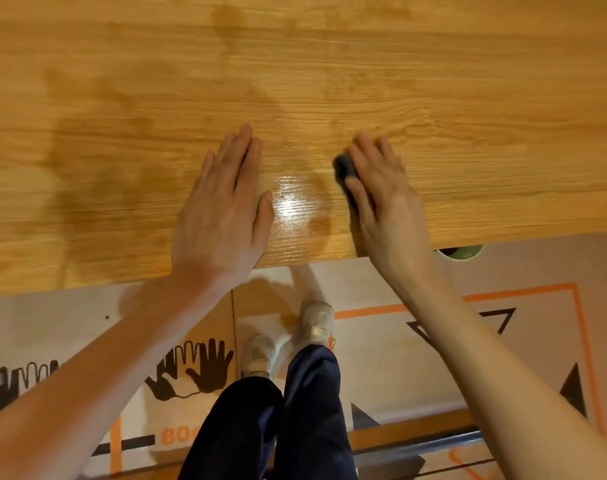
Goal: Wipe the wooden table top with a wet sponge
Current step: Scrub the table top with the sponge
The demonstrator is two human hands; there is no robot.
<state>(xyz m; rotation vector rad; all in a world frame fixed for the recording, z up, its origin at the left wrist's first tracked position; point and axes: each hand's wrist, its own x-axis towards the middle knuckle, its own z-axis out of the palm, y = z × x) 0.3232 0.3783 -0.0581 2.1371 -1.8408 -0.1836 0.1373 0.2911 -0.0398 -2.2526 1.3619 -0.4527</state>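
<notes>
The wooden table top (433,98) fills the upper half of the head view, with dark wet streaks at the left and a shiny wet patch near its front edge. My left hand (222,209) lies flat on the wood, fingers straight and together. My right hand (381,199) covers a dark sponge (343,166) and presses it onto the table; only the sponge's left end shows beside my thumb and fingers. The two hands sit about a hand's width apart near the front edge.
Below the table edge are my legs in dark trousers and pale shoes (288,337) on printed floor covering. A green round container (461,252) peeks out under the table edge at the right. A metal bar (416,445) crosses the floor.
</notes>
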